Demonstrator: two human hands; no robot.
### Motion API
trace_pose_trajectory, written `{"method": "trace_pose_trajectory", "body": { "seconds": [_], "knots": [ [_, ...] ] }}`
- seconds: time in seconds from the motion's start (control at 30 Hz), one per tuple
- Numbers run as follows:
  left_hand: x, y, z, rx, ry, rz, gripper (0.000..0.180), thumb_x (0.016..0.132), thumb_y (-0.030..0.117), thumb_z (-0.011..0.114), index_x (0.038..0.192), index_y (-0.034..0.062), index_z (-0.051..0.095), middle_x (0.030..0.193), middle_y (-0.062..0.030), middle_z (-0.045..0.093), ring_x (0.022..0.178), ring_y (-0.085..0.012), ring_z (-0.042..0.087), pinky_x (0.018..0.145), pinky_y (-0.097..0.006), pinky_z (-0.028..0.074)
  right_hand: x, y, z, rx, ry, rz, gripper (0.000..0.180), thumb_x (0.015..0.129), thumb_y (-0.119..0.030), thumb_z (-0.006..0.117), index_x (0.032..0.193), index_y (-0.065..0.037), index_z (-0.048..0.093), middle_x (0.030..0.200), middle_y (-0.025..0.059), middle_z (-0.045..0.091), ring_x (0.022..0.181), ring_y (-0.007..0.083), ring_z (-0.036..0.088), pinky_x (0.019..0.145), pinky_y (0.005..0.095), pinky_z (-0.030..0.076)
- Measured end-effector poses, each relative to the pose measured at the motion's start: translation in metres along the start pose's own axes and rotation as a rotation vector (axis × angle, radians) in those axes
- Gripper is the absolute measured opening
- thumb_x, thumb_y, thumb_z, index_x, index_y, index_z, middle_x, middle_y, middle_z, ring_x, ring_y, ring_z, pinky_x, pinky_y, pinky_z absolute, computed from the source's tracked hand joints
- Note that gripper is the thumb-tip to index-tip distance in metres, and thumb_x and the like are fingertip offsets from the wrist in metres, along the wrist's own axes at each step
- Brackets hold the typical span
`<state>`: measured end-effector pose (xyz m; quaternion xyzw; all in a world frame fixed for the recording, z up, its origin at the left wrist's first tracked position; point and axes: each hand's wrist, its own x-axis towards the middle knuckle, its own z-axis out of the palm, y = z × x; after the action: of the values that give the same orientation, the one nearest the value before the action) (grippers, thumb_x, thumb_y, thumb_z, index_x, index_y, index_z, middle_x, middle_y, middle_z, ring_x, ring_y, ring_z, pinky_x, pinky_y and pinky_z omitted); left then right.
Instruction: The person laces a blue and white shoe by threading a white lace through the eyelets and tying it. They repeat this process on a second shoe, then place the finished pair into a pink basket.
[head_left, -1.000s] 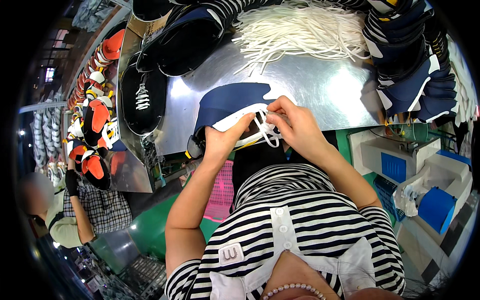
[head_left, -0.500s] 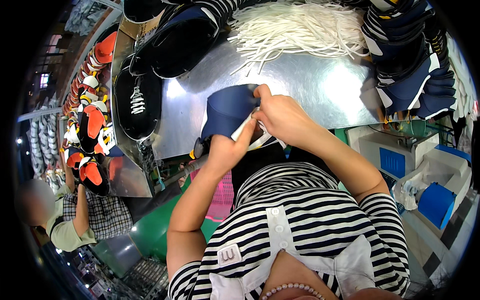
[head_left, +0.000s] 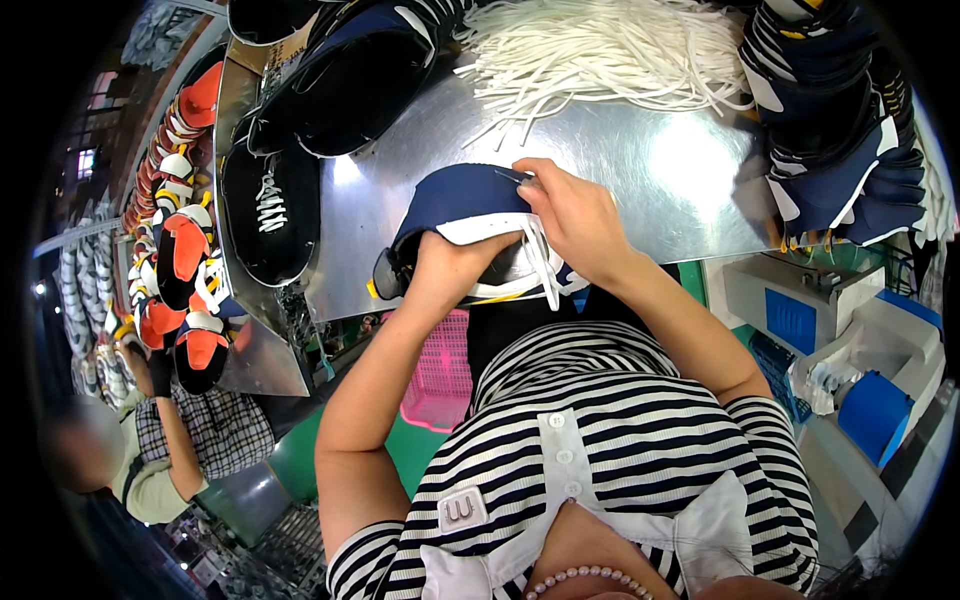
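A navy shoe upper (head_left: pixel 465 197) with a white panel is in front of me, at the near edge of the metal table. My left hand (head_left: pixel 452 268) grips it from the near side, its fingers partly hidden inside the opening. With bent fingers, my right hand (head_left: pixel 578 215) pinches the upper's right edge. A thin glint shows at those fingertips, too small to name. White shoelace (head_left: pixel 543 262) hangs in loops from the upper below my right hand. A yellow-edged part of the upper shows beneath my left wrist.
A heap of white laces (head_left: pixel 600 60) lies at the table's back. Stacked navy uppers (head_left: pixel 840 180) stand right; black shoe uppers (head_left: pixel 270 210) lie left. A pink basket (head_left: pixel 437 385) is below the table. At far left a person (head_left: pixel 165 430) handles orange-lined uppers beside a rack.
The upper has turned so its white panel faces up more. My right hand has opened out slightly and moved off the lace, which now hangs loose. The person at left has shifted.
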<state>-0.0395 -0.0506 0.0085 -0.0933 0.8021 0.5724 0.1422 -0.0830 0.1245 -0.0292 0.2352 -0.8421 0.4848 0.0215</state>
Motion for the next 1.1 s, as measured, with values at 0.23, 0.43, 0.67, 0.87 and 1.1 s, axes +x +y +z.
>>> {"method": "trace_pose_trajectory", "body": {
  "seconds": [0.23, 0.43, 0.67, 0.87, 1.1],
  "knots": [
    [-0.030, 0.017, -0.038, -0.656, -0.308, -0.177, 0.025, 0.084, 0.013, 0.072, 0.106, 0.0019, 0.066, 0.101, -0.0066, 0.064, 0.088, -0.0156, 0.059, 0.076, -0.027, 0.047, 0.011, 0.009, 0.012, -0.300, -0.076, 0.045, 0.023, 0.097, -0.021, 0.054, 0.107, 0.001, 0.055, 0.089, 0.0180, 0.069, 0.074, 0.0334, 0.069, 0.064, 0.0418, 0.055],
    [-0.107, 0.069, -0.129, -1.399, -0.117, 0.590, 0.042, 0.074, -0.007, 0.066, 0.114, -0.0045, 0.056, 0.105, -0.0101, 0.059, 0.089, -0.0183, 0.057, 0.076, -0.030, 0.048, 0.029, 0.019, 0.016, -0.381, -0.013, 0.066, 0.027, 0.094, -0.018, 0.057, 0.113, 0.001, 0.058, 0.089, 0.0189, 0.070, 0.075, 0.0355, 0.068, 0.066, 0.0440, 0.054],
    [-0.056, 0.010, -0.003, 0.682, 0.347, 0.649, 0.017, 0.073, 0.001, 0.077, 0.083, 0.0021, 0.064, 0.099, -0.0081, 0.065, 0.104, -0.0227, 0.057, 0.089, -0.035, 0.044, 0.026, 0.012, -0.005, 0.194, 0.188, 0.107, 0.026, 0.095, -0.017, 0.058, 0.117, -0.002, 0.056, 0.085, 0.0148, 0.070, 0.075, 0.0306, 0.069, 0.067, 0.0383, 0.053],
    [-0.039, -0.006, 0.012, 0.462, 0.331, 0.430, 0.024, 0.077, 0.004, 0.079, 0.092, 0.0006, 0.060, 0.097, -0.0120, 0.064, 0.084, -0.0235, 0.063, 0.077, -0.032, 0.050, -0.048, -0.027, -0.023, 0.340, -0.009, 0.145, 0.030, 0.093, -0.010, 0.061, 0.121, -0.003, 0.053, 0.080, 0.0129, 0.068, 0.072, 0.0287, 0.069, 0.064, 0.0346, 0.052],
    [-0.035, 0.001, 0.008, 0.527, 0.247, 0.216, 0.030, 0.078, 0.020, 0.082, 0.093, 0.0008, 0.064, 0.078, -0.0097, 0.070, 0.068, -0.0154, 0.066, 0.064, -0.029, 0.050, -0.064, -0.020, -0.015, 0.222, -0.107, 0.142, 0.029, 0.093, -0.011, 0.062, 0.119, -0.003, 0.051, 0.082, 0.0126, 0.070, 0.072, 0.0288, 0.068, 0.063, 0.0363, 0.052]
  ]
}}
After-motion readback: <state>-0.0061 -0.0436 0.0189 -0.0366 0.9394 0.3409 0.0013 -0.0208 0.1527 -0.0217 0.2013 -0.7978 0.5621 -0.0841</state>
